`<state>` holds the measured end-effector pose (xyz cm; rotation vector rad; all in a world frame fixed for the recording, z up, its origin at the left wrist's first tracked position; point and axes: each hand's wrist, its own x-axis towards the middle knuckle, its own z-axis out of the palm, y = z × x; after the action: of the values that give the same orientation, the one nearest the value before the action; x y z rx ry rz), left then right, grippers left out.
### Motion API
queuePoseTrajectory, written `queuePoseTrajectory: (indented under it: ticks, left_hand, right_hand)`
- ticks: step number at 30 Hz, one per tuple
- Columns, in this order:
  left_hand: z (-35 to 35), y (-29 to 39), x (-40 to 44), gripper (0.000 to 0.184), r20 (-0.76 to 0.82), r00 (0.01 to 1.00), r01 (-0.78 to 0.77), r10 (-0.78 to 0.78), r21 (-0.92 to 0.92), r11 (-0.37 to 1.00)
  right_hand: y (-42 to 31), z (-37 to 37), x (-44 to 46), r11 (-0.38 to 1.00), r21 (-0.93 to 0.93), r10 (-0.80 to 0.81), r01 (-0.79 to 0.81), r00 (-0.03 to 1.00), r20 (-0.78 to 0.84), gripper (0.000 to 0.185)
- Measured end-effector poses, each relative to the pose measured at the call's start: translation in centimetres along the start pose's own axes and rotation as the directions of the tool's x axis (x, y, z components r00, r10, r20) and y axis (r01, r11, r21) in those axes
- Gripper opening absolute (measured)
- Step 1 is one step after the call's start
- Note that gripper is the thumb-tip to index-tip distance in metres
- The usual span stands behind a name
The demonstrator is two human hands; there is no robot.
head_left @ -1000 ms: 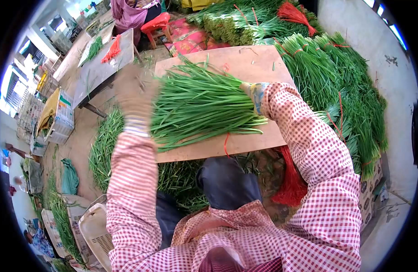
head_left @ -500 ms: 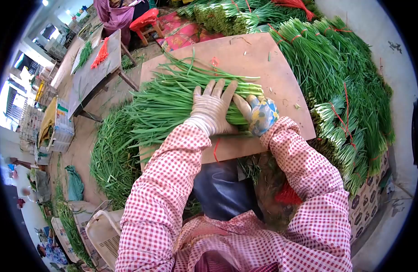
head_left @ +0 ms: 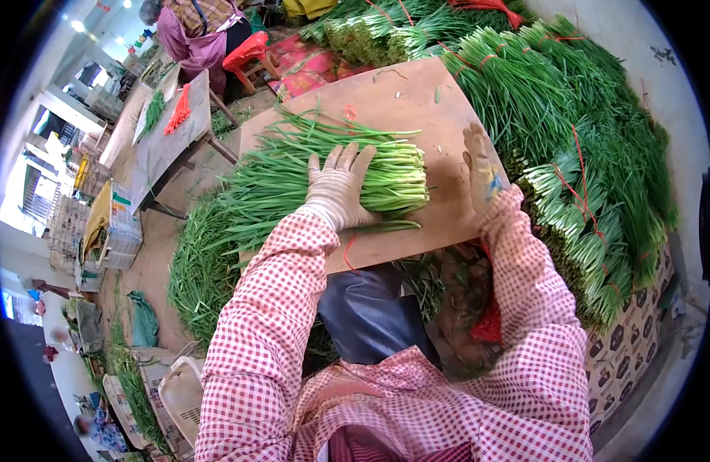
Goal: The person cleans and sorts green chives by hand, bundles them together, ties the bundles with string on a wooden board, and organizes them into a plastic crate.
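A loose bunch of garlic chives [head_left: 397, 173] lies on the brown board [head_left: 439, 231], pale cut ends to the right and green leaves fanning left. My left hand [head_left: 339, 185], in a pale glove, spans the bunch from above, its fingers over the top and its thumb at the near side. To the right of the cut ends, and apart from them, is my right hand [head_left: 484, 165], in a glove with a blue and yellow patch. Its fingers are stretched out with nothing in them. A red tie [head_left: 351, 250] hangs at the board's near edge, and more red shows beyond the bunch.
Tied bunches of chives [head_left: 586, 177] are heaped along the right side. Loose greens [head_left: 204, 269] lie left of the board. Another table [head_left: 170, 142] with red ties [head_left: 180, 109] stands at back left, near a seated person [head_left: 193, 38] and a red stool [head_left: 247, 50].
My right hand has come off the cut ends and moved right, its fingers now straight. My left hand remains on the bunch. The view has shifted slightly.
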<state>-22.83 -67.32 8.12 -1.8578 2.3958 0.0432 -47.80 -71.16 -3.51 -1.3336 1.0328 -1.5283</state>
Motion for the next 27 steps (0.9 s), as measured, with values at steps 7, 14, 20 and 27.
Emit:
queuePoseTrajectory:
  ticks: [7,14,20,27]
  left_hand:
    - [0.2,-0.2,-0.2,0.122,0.017,0.999,0.033,-0.032,-0.022,0.999]
    - [0.7,0.3,-0.4,0.114,0.025,0.998,0.050,-0.049,-0.037,0.998]
    - [0.4,0.0,-0.7,0.103,-0.023,0.999,0.023,-0.026,-0.124,0.992]
    - [1.8,-0.3,-0.9,0.099,-0.115,0.993,0.008,-0.037,-0.245,0.969]
  right_hand:
    - [1.4,9.0,-0.2,0.827,0.482,0.319,-0.289,0.948,0.022,0.046]
    - [0.6,5.4,9.6,0.881,-0.355,-0.222,0.314,0.935,0.277,0.062]
    - [-5.1,12.2,13.3,0.386,-0.907,0.690,0.167,0.601,0.404,0.076]
    - [-11.4,13.1,10.3,0.606,-0.749,0.759,0.268,0.088,0.645,0.113]
